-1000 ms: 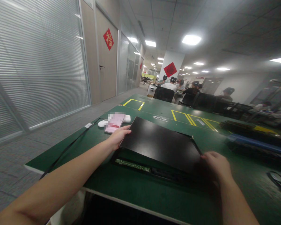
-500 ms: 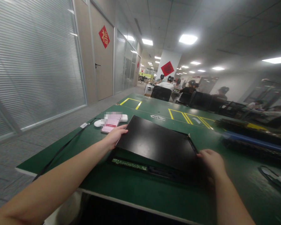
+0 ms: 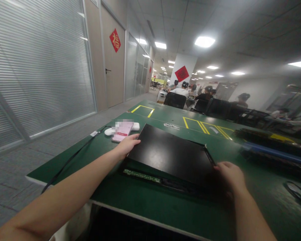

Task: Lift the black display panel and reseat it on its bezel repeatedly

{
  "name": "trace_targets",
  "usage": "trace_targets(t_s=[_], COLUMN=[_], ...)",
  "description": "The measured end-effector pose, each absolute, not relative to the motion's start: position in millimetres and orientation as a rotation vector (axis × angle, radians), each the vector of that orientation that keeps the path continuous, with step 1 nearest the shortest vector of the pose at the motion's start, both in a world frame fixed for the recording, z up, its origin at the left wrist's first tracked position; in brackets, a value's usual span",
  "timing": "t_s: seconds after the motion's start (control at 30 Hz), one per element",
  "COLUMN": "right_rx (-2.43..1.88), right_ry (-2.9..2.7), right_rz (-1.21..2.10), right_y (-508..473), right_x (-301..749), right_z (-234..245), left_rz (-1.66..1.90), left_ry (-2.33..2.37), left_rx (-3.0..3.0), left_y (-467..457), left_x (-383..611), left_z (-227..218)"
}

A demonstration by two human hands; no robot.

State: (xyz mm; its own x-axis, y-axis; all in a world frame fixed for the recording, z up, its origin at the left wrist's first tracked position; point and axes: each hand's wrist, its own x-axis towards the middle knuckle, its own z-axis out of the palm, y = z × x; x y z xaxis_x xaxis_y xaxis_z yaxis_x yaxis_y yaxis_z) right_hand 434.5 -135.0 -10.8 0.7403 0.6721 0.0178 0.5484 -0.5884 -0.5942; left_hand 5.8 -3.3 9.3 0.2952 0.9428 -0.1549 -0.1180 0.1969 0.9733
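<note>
The left hand (image 3: 127, 146) grips the left edge of a flat black panel (image 3: 169, 154); the right hand (image 3: 231, 174) holds its right edge. A green circuit board strip (image 3: 141, 175) shows along the near edge, above the green surface (image 3: 140, 201). A phone (image 3: 122, 133) lies near the left hand.

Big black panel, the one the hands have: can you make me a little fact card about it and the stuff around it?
Panel: black panel, flat, dark, shiny
Left hand: left hand holds its left edge
Right hand: right hand holds its right edge
Near side: green circuit strip
Beyond left hand: phone, pinkish screen
Table: green table
</note>
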Motion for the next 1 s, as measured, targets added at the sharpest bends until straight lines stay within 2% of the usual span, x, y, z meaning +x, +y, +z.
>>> trace_targets(t_s=[0.5,0.73,1.0], right_rx=[-2.279,-2.235,-2.215], right_ry=[-0.864,-0.792,-0.810], right_rz=[0.292,0.357,0.345], right_y=[-135,-134,-134], right_x=[435,437,437], right_z=[-13,-18,-16], left_rz=[0.908,0.730,0.753], left_ry=[1.240,1.218,1.370], left_rx=[2.078,2.207,2.243], left_y=[16,29,32], left_x=[-8,-10,-10], left_z=[-4,-12,-21])
